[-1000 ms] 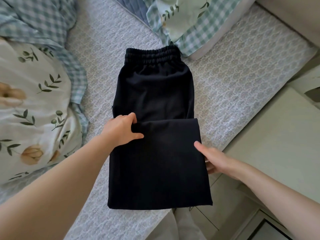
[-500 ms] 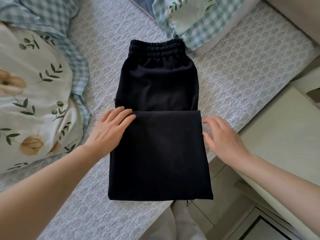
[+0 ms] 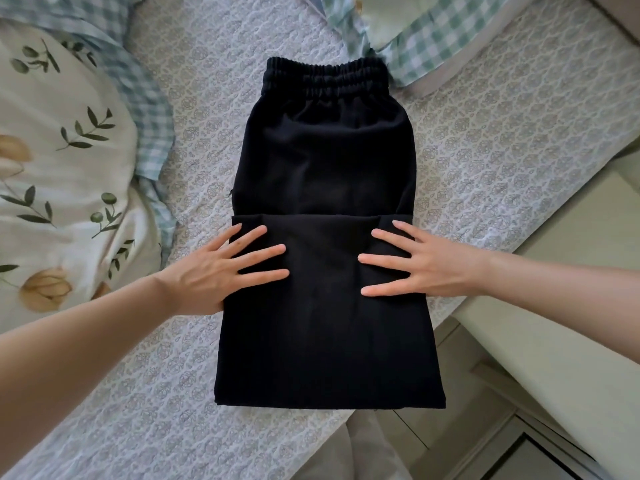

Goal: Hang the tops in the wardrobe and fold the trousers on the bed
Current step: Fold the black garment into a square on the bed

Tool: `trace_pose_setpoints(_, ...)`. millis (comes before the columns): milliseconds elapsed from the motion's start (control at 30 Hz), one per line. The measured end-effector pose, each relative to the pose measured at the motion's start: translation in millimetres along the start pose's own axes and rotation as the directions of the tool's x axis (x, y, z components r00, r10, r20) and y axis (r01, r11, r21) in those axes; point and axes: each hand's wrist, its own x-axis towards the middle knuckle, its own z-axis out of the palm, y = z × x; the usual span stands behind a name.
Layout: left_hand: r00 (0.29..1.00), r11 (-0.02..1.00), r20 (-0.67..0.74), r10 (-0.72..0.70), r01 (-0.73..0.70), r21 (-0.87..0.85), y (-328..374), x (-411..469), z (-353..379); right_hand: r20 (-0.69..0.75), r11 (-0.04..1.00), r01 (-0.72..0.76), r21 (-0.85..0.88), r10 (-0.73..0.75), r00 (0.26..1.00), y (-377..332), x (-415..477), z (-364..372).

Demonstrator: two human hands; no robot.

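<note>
Fingers point(image 3: 263, 253) spread flat, gripping nothing; left hand point(image 3: 207, 275) and right hand point(image 3: 433, 268) press folded trousers point(image 3: 322, 150).

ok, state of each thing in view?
Black elastic-waist trousers: folded once, leg ends lapped over the seat, flat on the grey quilted bed.
Left hand: open, fingers spread, flat on the fold.
Right hand: open, fingers spread, flat on the fold.
Floral white duvet: bunched up, left.

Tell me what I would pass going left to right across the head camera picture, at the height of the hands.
Floral duvet → left hand → black trousers → right hand → pale cabinet top.
</note>
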Motion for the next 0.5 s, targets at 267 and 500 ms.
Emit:
trace_pose_setpoints(267,0.997,0.998,0.049,0.065,-0.063,-0.030,-16.3,6.6,2.7,-0.093,0.996,-0.074,0.052,0.079,0.993,-7.8,5.7,18.6)
trace_pose_setpoints(500,0.997,0.995,-0.004,0.081,-0.081,0.062,-14.0,9.2,11.2,-0.141,0.990,-0.107,0.094,0.119,0.983,-11.0,8.6,15.7)
